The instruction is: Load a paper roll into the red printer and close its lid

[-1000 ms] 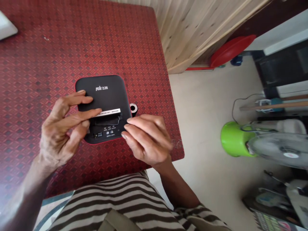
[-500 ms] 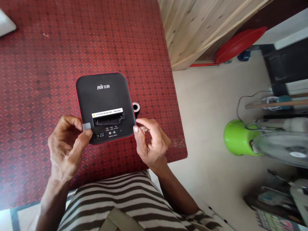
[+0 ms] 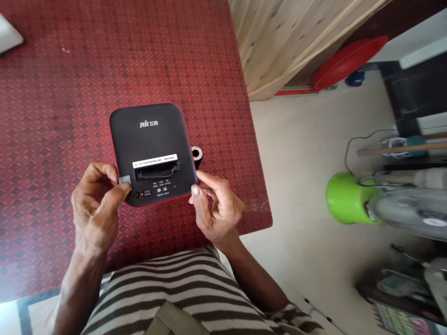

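Note:
A black receipt printer (image 3: 152, 139) with a red rim lies over the red patterned table. White lettering marks its top, and a white warning label (image 3: 155, 161) runs above its open paper slot. Its left edge is held by my left hand (image 3: 96, 202), thumb on a small grey piece (image 3: 125, 180) that looks like tape or film. At the lower right corner, my right hand (image 3: 218, 204) pinches the printer between thumb and fingers. Just beyond the right edge a paper roll (image 3: 197, 154) shows its round end, partly hidden.
The table (image 3: 70, 102) ends on the right above a pale floor. A wooden panel (image 3: 272, 42) rises at the back right. On the floor side are a green bucket (image 3: 340, 197), a red basin (image 3: 349, 63) and a fan-like clear object. A white object's corner (image 3: 9, 35) shows at far left.
My left thumb has drawn back slightly to the left over the grey piece. The printer has shifted very slightly up in view, and both hands remain on it.

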Demonstrator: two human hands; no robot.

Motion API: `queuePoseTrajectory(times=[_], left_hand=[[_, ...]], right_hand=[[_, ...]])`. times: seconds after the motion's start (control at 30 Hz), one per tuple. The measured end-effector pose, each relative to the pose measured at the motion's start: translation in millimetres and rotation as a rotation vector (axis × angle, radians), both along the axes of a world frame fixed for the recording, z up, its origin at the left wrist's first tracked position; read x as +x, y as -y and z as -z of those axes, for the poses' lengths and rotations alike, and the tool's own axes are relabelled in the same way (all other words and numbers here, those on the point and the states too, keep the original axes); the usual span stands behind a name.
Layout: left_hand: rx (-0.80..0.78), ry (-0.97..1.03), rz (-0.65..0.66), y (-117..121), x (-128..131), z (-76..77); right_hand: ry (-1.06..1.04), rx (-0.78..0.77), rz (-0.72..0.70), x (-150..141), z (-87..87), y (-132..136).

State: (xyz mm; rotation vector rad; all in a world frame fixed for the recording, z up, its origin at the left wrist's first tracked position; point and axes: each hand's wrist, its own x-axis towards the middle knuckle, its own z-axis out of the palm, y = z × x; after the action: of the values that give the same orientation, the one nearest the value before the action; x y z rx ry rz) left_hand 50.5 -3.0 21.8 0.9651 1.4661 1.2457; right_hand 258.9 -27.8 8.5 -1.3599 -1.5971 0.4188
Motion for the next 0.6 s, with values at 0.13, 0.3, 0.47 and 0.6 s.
queuePoseTrajectory(times=[0.13,0.3,0.47,0.6], left_hand=[[-0.001,0.051,-0.045,-3,8,-5.7],[-0.021,0.116,-0.116,-4,18,-12.1],[-0.011,0.098,-0.142,-6,21,-11.4],[-0.016,0.079,-0.115,-1,17,-12.1]], right_hand=[[-0.055,-0.018,0.003,0,5.0,1],[-0.270,-0.127,-0.002,-3,10.0,2],[-0.403,-0.137,-0.017,-6,13.6,2],[-0.330,-0.149,-0.033,0,10.4,1]])
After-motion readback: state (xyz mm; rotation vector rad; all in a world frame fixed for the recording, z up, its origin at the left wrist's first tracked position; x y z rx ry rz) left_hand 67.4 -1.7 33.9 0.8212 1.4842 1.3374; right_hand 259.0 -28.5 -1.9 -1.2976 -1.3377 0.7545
